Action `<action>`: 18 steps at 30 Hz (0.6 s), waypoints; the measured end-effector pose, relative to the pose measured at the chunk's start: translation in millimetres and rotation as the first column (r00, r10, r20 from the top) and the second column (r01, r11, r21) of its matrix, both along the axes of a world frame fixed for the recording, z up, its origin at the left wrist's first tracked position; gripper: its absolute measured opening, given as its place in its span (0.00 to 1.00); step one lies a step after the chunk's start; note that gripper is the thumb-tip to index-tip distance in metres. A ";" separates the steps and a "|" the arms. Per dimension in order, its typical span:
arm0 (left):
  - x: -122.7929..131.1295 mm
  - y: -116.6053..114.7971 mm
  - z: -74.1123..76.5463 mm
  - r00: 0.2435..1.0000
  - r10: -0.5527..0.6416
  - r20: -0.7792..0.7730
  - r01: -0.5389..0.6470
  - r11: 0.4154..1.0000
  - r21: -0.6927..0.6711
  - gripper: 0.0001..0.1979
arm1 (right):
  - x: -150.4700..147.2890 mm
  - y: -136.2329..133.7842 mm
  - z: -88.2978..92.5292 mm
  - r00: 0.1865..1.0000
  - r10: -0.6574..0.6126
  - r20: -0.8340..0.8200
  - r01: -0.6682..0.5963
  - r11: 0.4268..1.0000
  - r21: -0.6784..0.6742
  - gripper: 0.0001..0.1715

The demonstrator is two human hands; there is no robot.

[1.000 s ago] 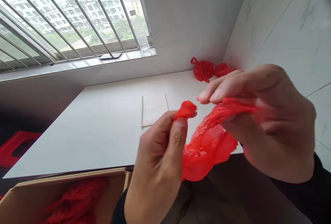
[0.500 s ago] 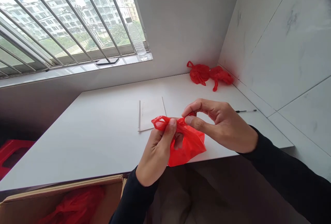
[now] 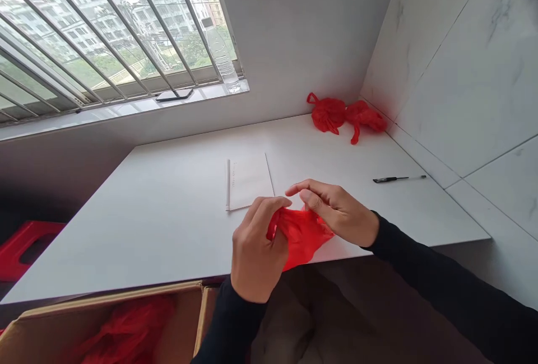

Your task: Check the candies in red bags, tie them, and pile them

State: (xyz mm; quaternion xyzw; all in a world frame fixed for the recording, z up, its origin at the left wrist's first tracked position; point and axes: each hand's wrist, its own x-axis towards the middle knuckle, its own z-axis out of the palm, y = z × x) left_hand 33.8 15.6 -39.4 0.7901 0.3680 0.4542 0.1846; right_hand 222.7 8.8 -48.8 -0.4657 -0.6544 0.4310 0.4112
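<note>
A crumpled red plastic bag (image 3: 300, 238) hangs between my hands at the table's front edge. My left hand (image 3: 258, 246) is closed on its left side, with fingers bent over the top and a loop of red plastic around the thumb side. My right hand (image 3: 342, 213) is at the bag's upper right, its index finger reaching left and its thumb bent close to it. The other right fingers are mostly hidden behind the hand, against the plastic.
On the white table (image 3: 176, 213) lie a white booklet (image 3: 251, 181), a pen (image 3: 397, 178) and two bunched red bags (image 3: 328, 113) by the wall. Below the front edge, a cardboard box (image 3: 191, 308) holds red plastic. A red stool (image 3: 25, 243), bottle (image 3: 223, 61) and phone (image 3: 174, 95) also show.
My left hand has rolled over, so its back now faces up and its fingers cover the bag's top. My right hand has moved slightly down and left, and its pinch has loosened.
</note>
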 end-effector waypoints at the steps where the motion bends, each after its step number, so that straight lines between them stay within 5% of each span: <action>1: 0.0 1.6 -6.0 1.000 0.013 0.008 -0.014 0.995 0.094 0.26 | -0.5 1.8 -3.8 0.999 0.035 -0.018 -0.036 0.999 -0.024 0.20; 5: -3.6 6.2 -21.2 0.998 -0.053 0.029 0.046 0.979 0.197 0.26 | -0.9 7.6 -12.6 0.973 0.220 -0.071 -0.222 0.974 -0.031 0.17; 11: -9.3 -2.1 -23.7 0.997 -0.032 -0.074 0.040 0.993 0.110 0.28 | 0.5 3.9 -5.0 0.999 -0.034 -0.005 0.035 0.987 0.158 0.10; 15: -19.6 -17.8 -45.7 0.978 0.198 0.058 -0.196 0.980 -0.038 0.22 | 14.8 0.3 -23.9 0.948 -0.270 0.168 0.222 0.941 0.256 0.09; 18: -33.6 -27.8 -70.1 0.873 0.458 0.169 -0.389 0.862 -0.327 0.16 | 32.4 -0.4 -53.9 0.878 -0.390 0.275 0.352 0.919 0.181 0.11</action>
